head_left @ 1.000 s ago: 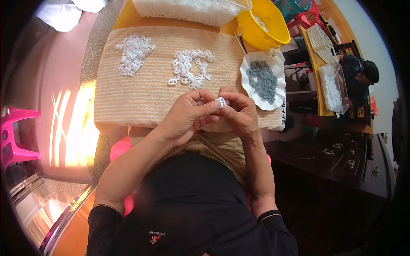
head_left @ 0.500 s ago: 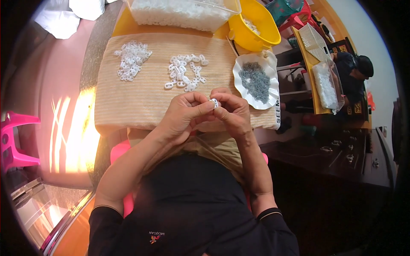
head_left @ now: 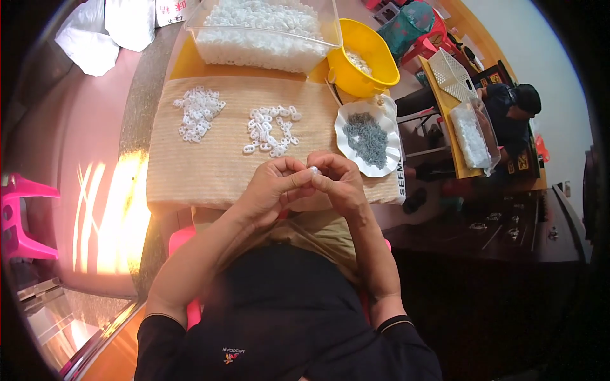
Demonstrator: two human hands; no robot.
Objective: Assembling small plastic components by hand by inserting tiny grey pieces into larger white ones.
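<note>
In front of my body, above the near edge of the cloth-covered table, my two hands meet at the fingertips. A small white plastic piece is pinched between the thumb and fingers of my left hand. My right hand closes on the same piece from the other side; its fingers partly cover it. Just beyond lies a loose group of white two-holed plastic pieces, with a denser pile of similar pieces to the left. Small grey parts fill a white wavy-edged dish on the right.
A clear bin heaped with white pieces stands at the far edge, beside a yellow basin. Pink stool at left. To the right, another person sits by a table with a clear tray.
The view has shifted, so the table and its contents appear lower. Both hands stay together on the white piece, of which less shows now.
</note>
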